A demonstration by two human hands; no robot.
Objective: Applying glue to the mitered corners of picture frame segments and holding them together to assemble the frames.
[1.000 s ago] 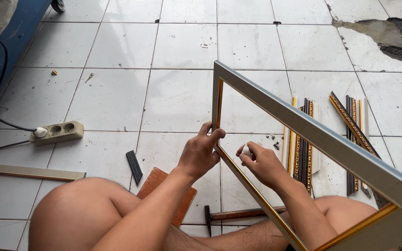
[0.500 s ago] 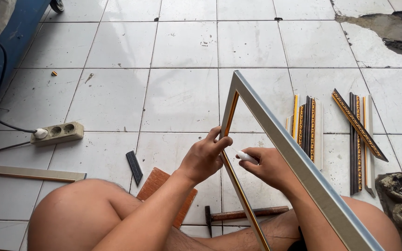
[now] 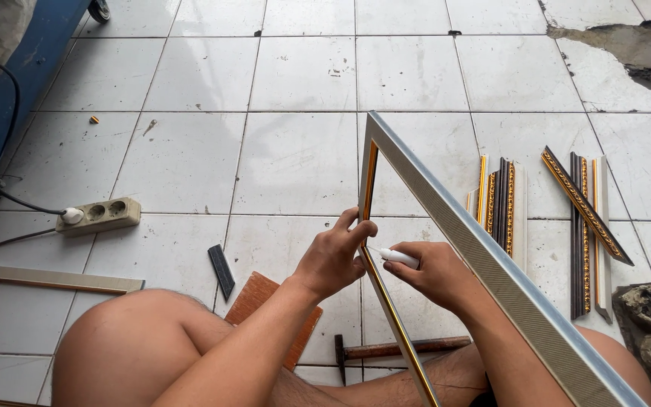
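Head cam, looking straight down at someone sitting on a white tiled floor (image 3: 303, 158) with bare knees up. They've got a grey picture frame (image 3: 491, 279) with a gold inner edge propped up on one corner between their legs, so it stands tilted with its top corner pointing away from them.

The left hand (image 3: 333, 260) is wrapped round the frame's left rail, fingers closed on it with the index finger resting up along the moulding. The right hand (image 3: 435, 271) sits just beside it inside the frame opening, fingers pinched shut on a small white tube (image 3: 397, 258) whose tip touches the gold edge right by the left hand. Pretty sure it's a glue or filler tube, but it's mostly hidden in the hand.

On the floor under the arms there's a hammer (image 3: 401, 350) and a reddish wooden board (image 3: 265, 301), with a short dark moulding offcut (image 3: 221, 271) just left of the board. Off to the right lie two bundles of ornate gold-and-dark moulding strips (image 3: 502, 207). On the left: a beige power strip (image 3: 99, 216) with a plug in it, and nearer, another frame (image 3: 9, 316) lying flat.
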